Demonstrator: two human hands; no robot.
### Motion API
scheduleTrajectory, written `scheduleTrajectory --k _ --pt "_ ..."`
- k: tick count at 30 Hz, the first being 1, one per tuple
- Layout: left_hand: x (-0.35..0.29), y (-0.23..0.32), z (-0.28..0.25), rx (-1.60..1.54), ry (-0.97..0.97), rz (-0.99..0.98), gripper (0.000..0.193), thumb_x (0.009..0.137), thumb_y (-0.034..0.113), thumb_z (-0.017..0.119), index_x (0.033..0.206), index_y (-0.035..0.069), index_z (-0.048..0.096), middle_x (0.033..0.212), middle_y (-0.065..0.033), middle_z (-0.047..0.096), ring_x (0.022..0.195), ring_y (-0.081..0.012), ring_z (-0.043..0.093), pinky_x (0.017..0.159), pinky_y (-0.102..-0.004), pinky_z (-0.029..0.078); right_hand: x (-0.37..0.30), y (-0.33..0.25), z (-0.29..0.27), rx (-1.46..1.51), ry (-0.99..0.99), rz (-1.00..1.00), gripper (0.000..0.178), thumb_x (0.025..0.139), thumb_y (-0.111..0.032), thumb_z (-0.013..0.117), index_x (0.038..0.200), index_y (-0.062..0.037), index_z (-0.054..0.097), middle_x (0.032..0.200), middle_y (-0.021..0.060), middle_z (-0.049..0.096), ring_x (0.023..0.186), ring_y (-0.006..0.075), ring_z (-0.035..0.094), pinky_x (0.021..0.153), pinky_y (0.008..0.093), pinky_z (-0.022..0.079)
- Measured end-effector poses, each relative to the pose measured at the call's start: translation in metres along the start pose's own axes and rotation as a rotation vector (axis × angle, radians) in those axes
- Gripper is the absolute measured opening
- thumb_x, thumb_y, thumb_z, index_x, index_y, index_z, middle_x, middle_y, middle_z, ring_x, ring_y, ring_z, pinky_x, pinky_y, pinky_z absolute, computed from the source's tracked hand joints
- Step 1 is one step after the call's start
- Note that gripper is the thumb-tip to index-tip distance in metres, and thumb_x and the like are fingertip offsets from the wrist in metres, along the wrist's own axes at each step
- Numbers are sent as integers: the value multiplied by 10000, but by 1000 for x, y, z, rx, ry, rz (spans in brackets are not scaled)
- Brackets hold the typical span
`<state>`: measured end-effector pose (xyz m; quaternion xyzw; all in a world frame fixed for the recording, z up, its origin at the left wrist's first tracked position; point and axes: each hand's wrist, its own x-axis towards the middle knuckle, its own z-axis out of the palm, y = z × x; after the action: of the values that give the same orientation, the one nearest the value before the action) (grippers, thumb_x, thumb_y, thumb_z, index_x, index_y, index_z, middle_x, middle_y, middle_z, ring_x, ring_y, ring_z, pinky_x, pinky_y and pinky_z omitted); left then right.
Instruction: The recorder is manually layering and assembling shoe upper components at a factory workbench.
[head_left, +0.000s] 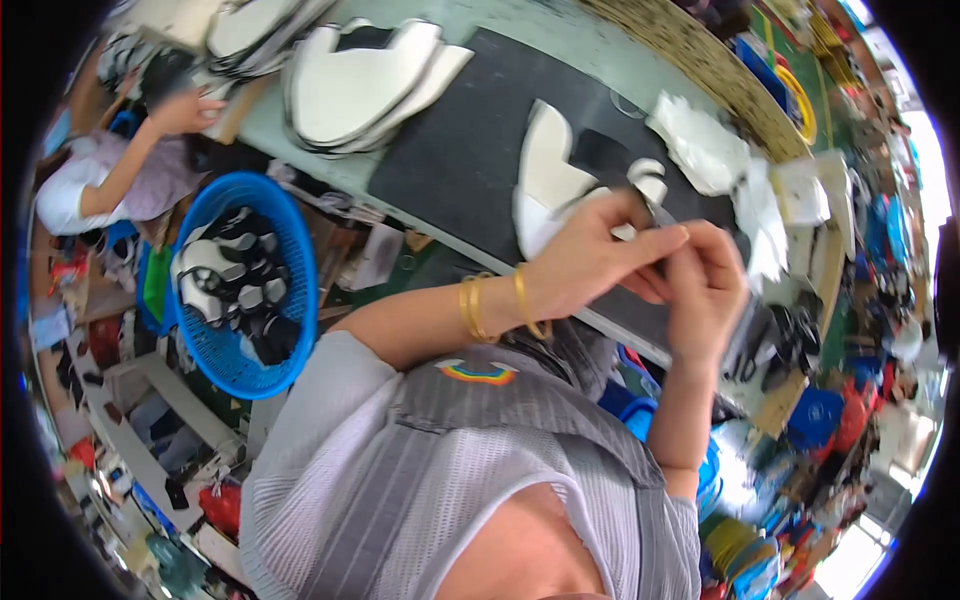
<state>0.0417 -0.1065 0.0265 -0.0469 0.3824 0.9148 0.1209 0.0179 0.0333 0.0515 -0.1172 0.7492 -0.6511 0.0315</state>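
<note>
My left hand (585, 250), with gold bangles at its wrist, and my right hand (708, 285) meet above the table's near edge. Fingers of both are pinched together around something small and dark that I cannot make out. Just beyond them, a white cut piece with a curved outline (545, 165), like a shoe-upper part, lies on the black mat (450, 150). My left hand hides part of it. Beside the mat's left end rests a stack of similar white pieces with dark edges (360, 85).
A crumpled white plastic bag (700, 140) lies on the mat's right. At my left stands a blue basket (310, 300) of black and white pieces. Further left, another person's hand (185, 112) is over the table. A wooden board edge (690, 55) runs along the far side.
</note>
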Motion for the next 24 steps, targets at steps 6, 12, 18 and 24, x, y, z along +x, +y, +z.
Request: scheduleTrajectory --k 6,12,18,24 --pt "7 -21 -2 770 186 751 226 750 39 622 660 7 417 660 -131 446 581 -271 448 521 -356 362 -11 9 8 10 57 73 114 948 -132 506 939 -31 559 798 -31 500 707 24 432 635 165 346" --pt "0 -41 -4 905 24 892 178 774 45 646 752 17 471 724 -56 492 593 -189 475 526 -309 390 3 18 -21 59 136 186 134 955 -138 492 839 -72 491 659 -63 377 598 24 330 528 191 274" --pt "15 -64 -17 126 317 124 175 944 239 521 883 85 577 789 51 525 723 -21 466 605 -217 415 -33 65 23 -614 265 -306 130 922 -171 541 998 -68 516 692 156 578 603 322 612 531 397 461" --pt "18 -56 -13 452 241 -66 217 946 205 536 852 25 610 727 25 573 674 -32 486 633 -174 402 -88 79 -42 17 509 191 97 965 -109 473 926 -34 520 597 -58 395 491 7 324 444 176 243"
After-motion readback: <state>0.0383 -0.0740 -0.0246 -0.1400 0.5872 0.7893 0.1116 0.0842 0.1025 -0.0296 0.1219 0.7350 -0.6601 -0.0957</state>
